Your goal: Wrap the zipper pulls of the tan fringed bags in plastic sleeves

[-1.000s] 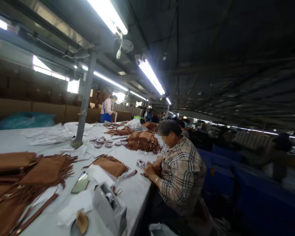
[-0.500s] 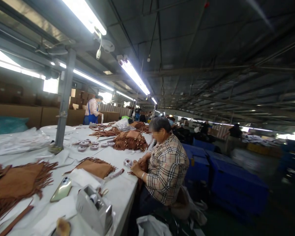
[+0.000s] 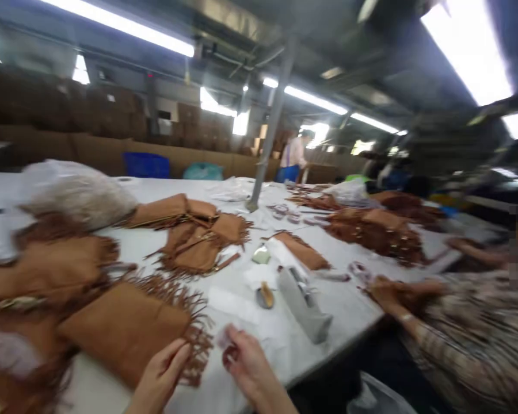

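My left hand (image 3: 162, 374) is low in the middle, beside the right edge of a brown fringed bag (image 3: 125, 328) lying flat on the table. Its fingers look pressed together, and I cannot make out what is in them. To its right my right hand (image 3: 248, 362) is closed, with a small whitish, see-through piece (image 3: 223, 336) at the fingertips, blurred by motion. White sheets (image 3: 233, 305) lie just beyond the hands. A grey tape dispenser (image 3: 304, 307) stands to their right, near a small round yellow-and-dark object (image 3: 265, 294).
More brown fringed bags (image 3: 198, 244) lie across the white table, beside a filled clear plastic bag (image 3: 77, 192). A phone (image 3: 261, 254) lies near the middle. A grey post (image 3: 274, 121) rises from the table. A co-worker in a plaid shirt (image 3: 475, 328) sits at the right.
The view has swung left and down. Both my hands and the nearest fringed bag have come into view, while the co-worker has shifted to the right edge.
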`<state>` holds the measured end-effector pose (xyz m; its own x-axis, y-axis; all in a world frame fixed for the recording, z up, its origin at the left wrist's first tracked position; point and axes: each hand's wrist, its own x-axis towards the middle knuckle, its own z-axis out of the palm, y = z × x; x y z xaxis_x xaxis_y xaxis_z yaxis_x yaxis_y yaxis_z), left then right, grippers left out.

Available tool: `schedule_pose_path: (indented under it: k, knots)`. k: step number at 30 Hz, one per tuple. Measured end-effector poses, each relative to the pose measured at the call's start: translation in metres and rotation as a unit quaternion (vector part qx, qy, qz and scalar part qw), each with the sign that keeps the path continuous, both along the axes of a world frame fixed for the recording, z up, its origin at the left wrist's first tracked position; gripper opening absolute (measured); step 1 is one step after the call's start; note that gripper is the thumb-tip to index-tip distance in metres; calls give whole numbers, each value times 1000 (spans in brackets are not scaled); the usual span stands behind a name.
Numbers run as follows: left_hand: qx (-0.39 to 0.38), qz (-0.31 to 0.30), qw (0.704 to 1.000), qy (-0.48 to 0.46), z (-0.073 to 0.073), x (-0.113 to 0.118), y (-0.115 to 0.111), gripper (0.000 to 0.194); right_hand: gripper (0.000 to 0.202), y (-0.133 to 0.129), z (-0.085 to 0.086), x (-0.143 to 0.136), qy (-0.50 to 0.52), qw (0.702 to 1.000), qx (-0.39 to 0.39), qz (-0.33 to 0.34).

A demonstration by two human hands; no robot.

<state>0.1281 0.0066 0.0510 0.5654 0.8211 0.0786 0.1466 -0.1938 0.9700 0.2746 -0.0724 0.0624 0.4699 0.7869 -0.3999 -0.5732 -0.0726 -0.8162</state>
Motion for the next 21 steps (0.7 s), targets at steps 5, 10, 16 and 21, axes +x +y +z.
schedule_pose_path:
  k: [5, 10, 16, 21]
  knots:
    - [-71, -58, 995, -41, -8, -23, 2, 35, 30, 23, -9, -5, 150, 988, -29, -5]
    - [-86, -69, 992, -53, -3, -15, -6, 32, 30, 27, -7, -14, 112, 994, -18, -6]
    - [-120, -5, 990, -69, -7, -12, -3, 34, 33, 36, -8, -21, 55, 998, 16, 1]
    - [-104, -7, 994, -36, -7, -9, -1, 35, 33, 39, -2, -22, 37, 999, 37, 10]
